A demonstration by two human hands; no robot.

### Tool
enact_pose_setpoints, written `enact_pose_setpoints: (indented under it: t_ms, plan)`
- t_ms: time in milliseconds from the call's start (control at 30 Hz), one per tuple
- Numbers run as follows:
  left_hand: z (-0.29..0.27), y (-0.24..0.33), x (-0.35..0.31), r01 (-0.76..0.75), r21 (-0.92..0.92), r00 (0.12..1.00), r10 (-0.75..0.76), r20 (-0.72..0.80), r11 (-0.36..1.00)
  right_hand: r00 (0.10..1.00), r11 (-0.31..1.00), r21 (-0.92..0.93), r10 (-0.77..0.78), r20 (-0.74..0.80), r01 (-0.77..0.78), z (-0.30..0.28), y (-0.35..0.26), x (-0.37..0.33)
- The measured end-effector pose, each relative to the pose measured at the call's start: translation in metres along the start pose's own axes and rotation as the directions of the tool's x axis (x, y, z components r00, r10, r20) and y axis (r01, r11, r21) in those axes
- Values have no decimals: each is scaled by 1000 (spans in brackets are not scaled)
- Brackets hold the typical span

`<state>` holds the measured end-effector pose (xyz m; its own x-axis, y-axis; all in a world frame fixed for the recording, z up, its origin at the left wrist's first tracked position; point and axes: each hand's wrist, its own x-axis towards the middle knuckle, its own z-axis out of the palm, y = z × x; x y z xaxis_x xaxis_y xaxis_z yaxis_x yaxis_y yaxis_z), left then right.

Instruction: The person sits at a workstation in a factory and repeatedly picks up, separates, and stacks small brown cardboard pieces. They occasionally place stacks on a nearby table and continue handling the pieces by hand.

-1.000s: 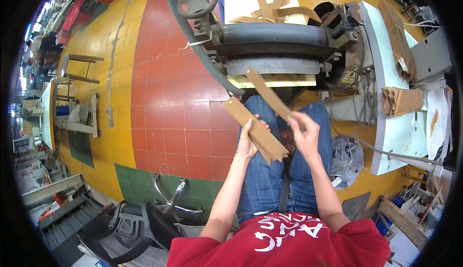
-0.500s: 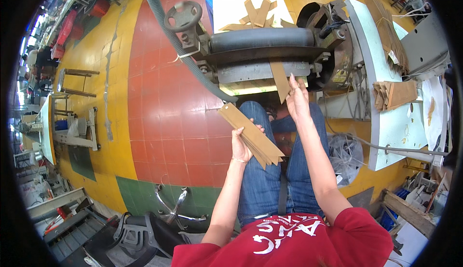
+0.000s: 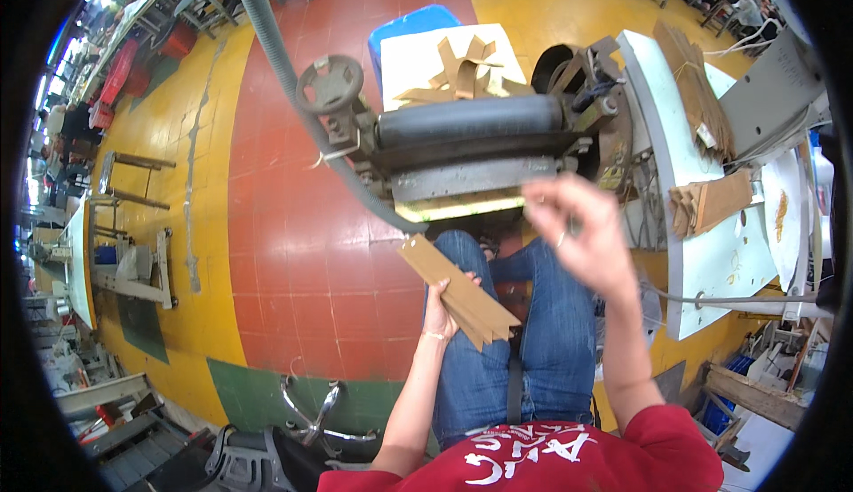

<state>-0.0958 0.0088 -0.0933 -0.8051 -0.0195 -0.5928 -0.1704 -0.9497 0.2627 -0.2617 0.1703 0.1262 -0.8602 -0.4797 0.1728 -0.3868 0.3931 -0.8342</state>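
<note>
Clamped in my left hand [image 3: 439, 316]: flat brown strips [image 3: 458, 289], notched ends.
My right hand [image 3: 582, 230], blurred, is near the long grey metal plate [image 3: 471, 178]; I cannot tell its grip.

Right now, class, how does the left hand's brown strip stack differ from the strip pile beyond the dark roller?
The strip stack is gripped by the left hand; the strip pile rests on a white surface. The stack's pieces lie roughly aligned; the pile's cross at various angles. The stack looks flat; the pile includes a curved piece. Both are brown.
</note>
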Motion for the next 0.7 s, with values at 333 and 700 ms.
enact_pose_setpoints:
  t_ms: [333,700]
  plan:
    - [9,2,3,45,-33,998,-43,54,998,656,111,-779,474,588,618,34,99,341]
    - [13,13,5,165,-39,986,-163,48,986,527,104,-625,440,727,774,82,203,365]
